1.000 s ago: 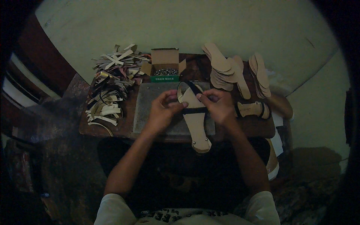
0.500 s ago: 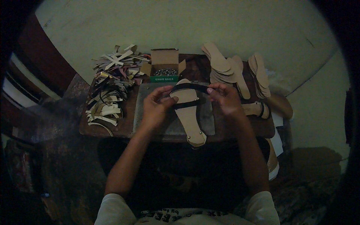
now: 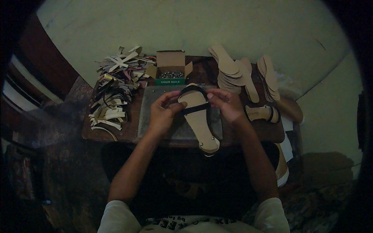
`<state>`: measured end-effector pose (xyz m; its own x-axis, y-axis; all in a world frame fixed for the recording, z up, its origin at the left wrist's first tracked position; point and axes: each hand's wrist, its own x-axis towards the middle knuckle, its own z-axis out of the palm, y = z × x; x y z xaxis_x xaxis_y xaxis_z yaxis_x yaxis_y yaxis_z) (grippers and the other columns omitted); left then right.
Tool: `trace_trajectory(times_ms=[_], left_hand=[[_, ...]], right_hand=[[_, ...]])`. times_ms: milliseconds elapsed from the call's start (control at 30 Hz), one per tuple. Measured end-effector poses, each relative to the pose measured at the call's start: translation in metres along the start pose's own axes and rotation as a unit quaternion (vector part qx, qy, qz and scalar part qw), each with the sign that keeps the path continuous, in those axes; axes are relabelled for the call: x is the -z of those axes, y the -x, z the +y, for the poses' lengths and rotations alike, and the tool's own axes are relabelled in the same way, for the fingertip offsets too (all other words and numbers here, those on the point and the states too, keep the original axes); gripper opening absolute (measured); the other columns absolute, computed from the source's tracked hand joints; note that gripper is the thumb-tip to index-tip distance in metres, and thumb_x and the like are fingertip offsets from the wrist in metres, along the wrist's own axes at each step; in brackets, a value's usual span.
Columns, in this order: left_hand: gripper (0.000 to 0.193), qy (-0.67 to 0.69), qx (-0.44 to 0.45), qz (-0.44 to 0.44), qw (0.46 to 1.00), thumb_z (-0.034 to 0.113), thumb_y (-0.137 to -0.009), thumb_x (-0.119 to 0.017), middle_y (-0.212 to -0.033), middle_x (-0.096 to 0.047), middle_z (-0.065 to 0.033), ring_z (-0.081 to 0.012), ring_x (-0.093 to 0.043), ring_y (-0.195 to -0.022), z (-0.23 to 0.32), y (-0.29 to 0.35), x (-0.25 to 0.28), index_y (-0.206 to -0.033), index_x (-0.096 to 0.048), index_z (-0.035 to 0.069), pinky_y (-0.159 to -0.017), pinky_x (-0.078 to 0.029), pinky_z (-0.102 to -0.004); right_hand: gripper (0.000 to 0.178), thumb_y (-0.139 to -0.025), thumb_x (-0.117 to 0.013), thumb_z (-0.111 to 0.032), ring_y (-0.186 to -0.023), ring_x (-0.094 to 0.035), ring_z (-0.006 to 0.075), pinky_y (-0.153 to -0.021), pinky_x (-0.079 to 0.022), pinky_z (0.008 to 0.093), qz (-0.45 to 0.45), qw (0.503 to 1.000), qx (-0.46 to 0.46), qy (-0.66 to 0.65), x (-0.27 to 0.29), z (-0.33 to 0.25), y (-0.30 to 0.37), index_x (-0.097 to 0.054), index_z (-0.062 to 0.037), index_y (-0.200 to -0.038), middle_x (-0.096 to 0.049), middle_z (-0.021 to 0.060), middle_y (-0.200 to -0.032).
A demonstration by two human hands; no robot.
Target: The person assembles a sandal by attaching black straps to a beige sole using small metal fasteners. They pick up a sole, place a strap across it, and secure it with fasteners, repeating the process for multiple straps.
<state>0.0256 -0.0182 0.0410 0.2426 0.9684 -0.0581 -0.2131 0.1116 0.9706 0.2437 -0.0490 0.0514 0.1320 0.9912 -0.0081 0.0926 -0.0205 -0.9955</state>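
Note:
Between my hands is a sandal with a tan sole (image 3: 201,125), its wide toe end pointing away from me. My left hand (image 3: 162,113) is closed on the sole's left edge, with the thumb beside the straps. A black front strap (image 3: 193,89) now arches over the toe end. A second black strap (image 3: 197,108) crosses the sole lower down. My right hand (image 3: 228,104) pinches the front strap's right end against the sole's right edge. Metal studs (image 3: 212,138) show near the narrow heel end, which overhangs the table's front edge.
A grey slab (image 3: 153,126) lies under the sandal on the brown table (image 3: 268,134). Behind it stands an open box of nails (image 3: 170,80). Cut strips (image 3: 120,64) heap at the left. Several tan insoles (image 3: 229,68) are stacked at the back right, near another strapped sandal (image 3: 259,113).
My right hand has moved left and slightly down, bringing the front strap's loose end to the sole's right edge. The strap went from stretched out to curved; the heel swung slightly right.

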Motion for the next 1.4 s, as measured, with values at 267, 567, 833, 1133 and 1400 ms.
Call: trace_trajectory(times_ms=[267,567,833,1133,1400], left_hand=[[0.045,-0.028,-0.017,-0.014,0.999,0.001,-0.076,-0.077,-0.112,-0.063,-0.0118,-0.0191,-0.063,-0.1,-0.004,-0.001,-0.001,-0.118,-0.061,0.001,-0.087,-0.051,-0.0307],[0.048,0.002,-0.005,-0.019,1.0,0.003,-0.076,-0.077,-0.118,-0.06,-0.0096,-0.0187,-0.057,-0.111,0.012,0.009,-0.009,-0.121,-0.06,0.002,-0.093,-0.047,-0.031],[0.045,-0.005,0.024,-0.04,0.999,0.003,-0.078,-0.076,-0.12,-0.06,-0.0102,-0.0185,-0.057,-0.111,0.013,0.006,-0.001,-0.12,-0.061,0.002,-0.093,-0.047,-0.031],[0.038,0.004,0.047,-0.082,0.996,0.009,-0.085,-0.072,-0.112,-0.065,-0.0074,-0.0151,-0.062,-0.099,0.006,0.007,-0.004,-0.122,-0.062,0.004,-0.087,-0.05,-0.0291],[0.038,-0.086,0.032,-0.15,0.984,0.01,-0.089,-0.069,-0.111,-0.067,-0.0067,-0.0137,-0.062,-0.099,0.015,-0.001,0.011,-0.125,-0.061,0.004,-0.089,-0.05,-0.0309]], right_hand=[[0.034,-0.088,-0.071,-0.014,-0.097,-0.066,0.0187,-0.087,-0.051,0.0319,-0.017,0.993,0.04,0.109,0.001,0.005,0.0,-0.064,0.0013,-0.117,-0.069,0.0136,-0.107],[0.03,-0.091,-0.061,-0.002,-0.088,-0.064,0.0143,-0.078,-0.052,0.0288,-0.032,0.993,0.093,0.067,0.002,-0.002,0.0,-0.06,0.0001,-0.121,-0.068,0.0106,-0.099],[0.034,-0.089,-0.065,-0.005,-0.09,-0.065,0.0158,-0.079,-0.052,0.0285,-0.079,0.996,0.012,-0.025,0.008,-0.013,0.004,-0.059,0.0016,-0.122,-0.07,0.0103,-0.1],[0.037,-0.086,-0.071,-0.01,-0.092,-0.065,0.0162,-0.081,-0.051,0.0289,-0.03,0.999,0.012,0.036,0.004,-0.006,0.001,-0.06,0.0054,-0.118,-0.07,0.014,-0.103],[0.039,-0.085,-0.072,-0.01,-0.092,-0.065,0.0165,-0.08,-0.051,0.0292,-0.003,1.0,-0.002,0.015,0.011,0.0,-0.001,-0.06,0.0062,-0.118,-0.07,0.0156,-0.103]])
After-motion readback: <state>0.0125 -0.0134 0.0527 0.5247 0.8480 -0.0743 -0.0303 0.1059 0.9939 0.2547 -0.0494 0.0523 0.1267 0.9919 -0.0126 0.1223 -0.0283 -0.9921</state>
